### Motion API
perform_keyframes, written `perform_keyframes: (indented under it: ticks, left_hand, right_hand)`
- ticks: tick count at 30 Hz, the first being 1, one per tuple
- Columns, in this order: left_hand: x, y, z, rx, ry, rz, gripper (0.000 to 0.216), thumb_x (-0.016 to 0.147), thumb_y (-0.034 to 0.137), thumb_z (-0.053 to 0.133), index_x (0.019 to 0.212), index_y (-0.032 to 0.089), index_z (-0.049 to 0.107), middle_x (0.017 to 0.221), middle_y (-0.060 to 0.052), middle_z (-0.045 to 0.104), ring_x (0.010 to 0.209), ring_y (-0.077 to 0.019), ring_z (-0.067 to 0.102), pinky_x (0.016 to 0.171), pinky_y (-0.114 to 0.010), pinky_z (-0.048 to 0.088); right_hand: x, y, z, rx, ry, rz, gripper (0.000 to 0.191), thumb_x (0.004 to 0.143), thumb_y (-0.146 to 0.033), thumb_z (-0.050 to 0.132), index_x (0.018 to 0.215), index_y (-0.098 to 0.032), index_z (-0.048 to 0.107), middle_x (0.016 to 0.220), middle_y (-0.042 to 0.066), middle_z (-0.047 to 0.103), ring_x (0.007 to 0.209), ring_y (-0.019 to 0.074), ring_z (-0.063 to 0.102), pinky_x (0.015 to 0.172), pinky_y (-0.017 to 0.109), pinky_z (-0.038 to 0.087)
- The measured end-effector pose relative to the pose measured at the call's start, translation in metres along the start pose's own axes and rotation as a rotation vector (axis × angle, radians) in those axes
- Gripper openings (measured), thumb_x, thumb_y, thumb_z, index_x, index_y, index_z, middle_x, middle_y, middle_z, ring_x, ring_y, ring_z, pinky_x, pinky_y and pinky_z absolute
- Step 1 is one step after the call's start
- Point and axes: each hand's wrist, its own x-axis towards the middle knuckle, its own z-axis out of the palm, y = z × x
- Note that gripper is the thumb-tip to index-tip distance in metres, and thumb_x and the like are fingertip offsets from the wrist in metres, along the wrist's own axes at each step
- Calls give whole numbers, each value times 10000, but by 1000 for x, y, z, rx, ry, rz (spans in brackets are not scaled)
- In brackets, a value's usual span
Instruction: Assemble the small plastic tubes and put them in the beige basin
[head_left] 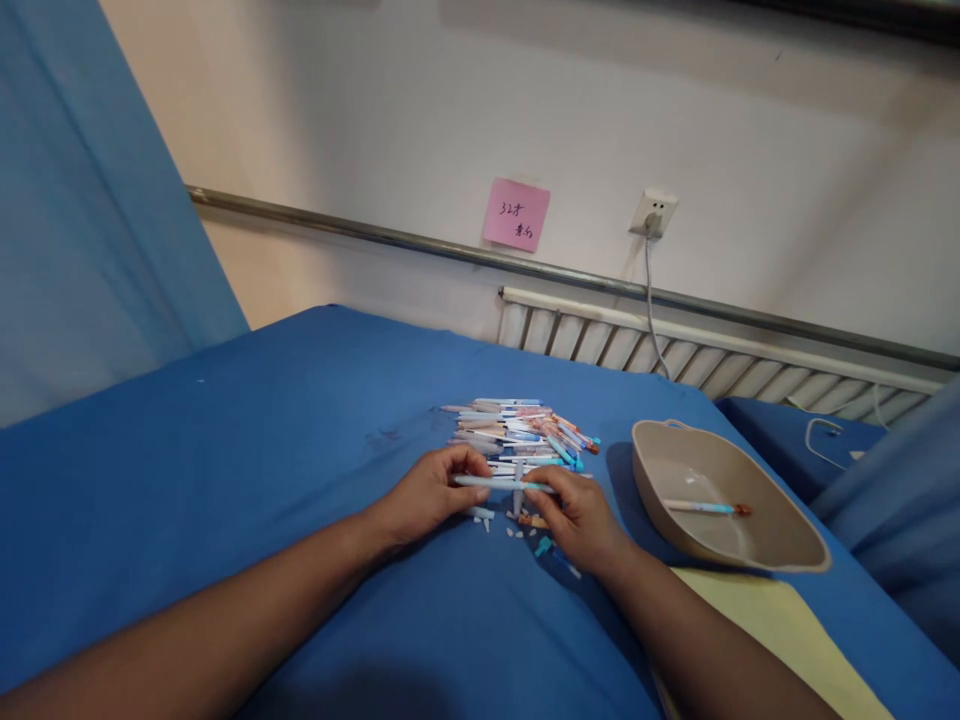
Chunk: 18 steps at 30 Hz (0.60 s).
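Both my hands hold one light blue pen [501,483] level over the blue table cover. My left hand [429,493] pinches its left end and my right hand [576,515] pinches its right end. Just behind them lies a pile of pens [517,432] in white, blue and orange. Small loose pen parts [525,530] lie scattered under and between my hands. A beige oval tray [780,540] stands to the right with a single pen [703,507] inside it.
A blue cloth [225,480] covers the table. A yellow sheet [787,620] lies at the front right under the tray's edge. Behind are a wall with a pink note [516,215], a socket with a cable [652,214], a metal rail and a radiator.
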Motion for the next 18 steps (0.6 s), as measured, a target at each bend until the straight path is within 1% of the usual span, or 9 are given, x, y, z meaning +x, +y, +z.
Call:
perform_keyframes:
  ticks: [2, 4, 5, 7, 9, 11, 13, 15, 18]
  left_hand:
    - [-2, 2, 2, -51, 6, 12, 400, 613, 308, 767, 921, 168, 554, 854, -27, 629, 654, -116, 580, 538, -205, 438]
    - [-3, 2, 4, -72, -15, -58, 424, 709, 417, 679, 1023, 182, 517, 919, -61, 639, 615, -125, 598, 467, -209, 428]
    - [-3, 1, 4, -70, -35, -103, 404, 762, 474, 603, 1018, 175, 515, 879, -64, 647, 560, -121, 589, 425, -206, 407]
    - [-2, -1, 4, -46, -61, -151, 387, 813, 523, 508, 899, 147, 543, 719, -39, 636, 460, -103, 537, 385, -201, 370]
    - [-1, -2, 4, -44, -40, -117, 325, 764, 458, 610, 800, 139, 554, 615, 4, 591, 450, -85, 508, 416, -195, 377]
    - [-1, -1, 4, -76, -4, -40, 297, 665, 330, 734, 828, 144, 569, 665, 12, 599, 540, -90, 547, 496, -196, 419]
    - [-2, 1, 3, -118, 10, -4, 414, 625, 275, 768, 965, 171, 557, 838, -17, 639, 659, -115, 596, 554, -209, 452]
    - [-3, 2, 4, -122, -6, -46, 424, 701, 363, 704, 1042, 183, 528, 915, -47, 648, 654, -127, 609, 517, -219, 451]
    - [-2, 0, 4, -64, -26, -120, 370, 794, 499, 550, 849, 133, 563, 715, -36, 635, 490, -99, 543, 432, -209, 395]
  right_hand:
    - [0, -1, 0, 3, 6, 6, 156, 891, -258, 478, 975, -219, 603, 903, 37, 673, 827, 165, 626, 733, 256, 464]
    - [0, -1, 0, -3, 22, 4, 159, 893, -261, 476, 982, -215, 600, 903, 38, 672, 827, 165, 624, 734, 257, 460]
    - [0, -1, 0, -11, 32, 2, 163, 895, -262, 475, 989, -213, 598, 910, 41, 672, 833, 167, 623, 738, 260, 459]
    - [0, -1, -1, -26, 39, -5, 168, 895, -266, 476, 1000, -210, 594, 930, 50, 671, 851, 172, 622, 747, 265, 459]
    - [-1, -1, -1, -30, 30, -11, 169, 896, -264, 474, 1002, -209, 593, 939, 54, 670, 859, 174, 623, 750, 266, 461]
    - [-1, -1, -1, -24, 21, -14, 166, 895, -262, 476, 1001, -211, 594, 935, 51, 671, 854, 171, 624, 745, 261, 461]
    - [-1, -2, -1, -21, 20, -15, 163, 895, -257, 477, 997, -211, 596, 922, 45, 672, 840, 168, 624, 735, 256, 458]
    - [-1, -2, -1, -23, 28, -19, 162, 896, -254, 478, 996, -210, 597, 918, 44, 671, 837, 167, 622, 737, 255, 454]
    - [-1, -2, -2, -29, 36, -27, 169, 898, -249, 473, 1009, -206, 593, 929, 50, 668, 846, 168, 619, 747, 257, 451]
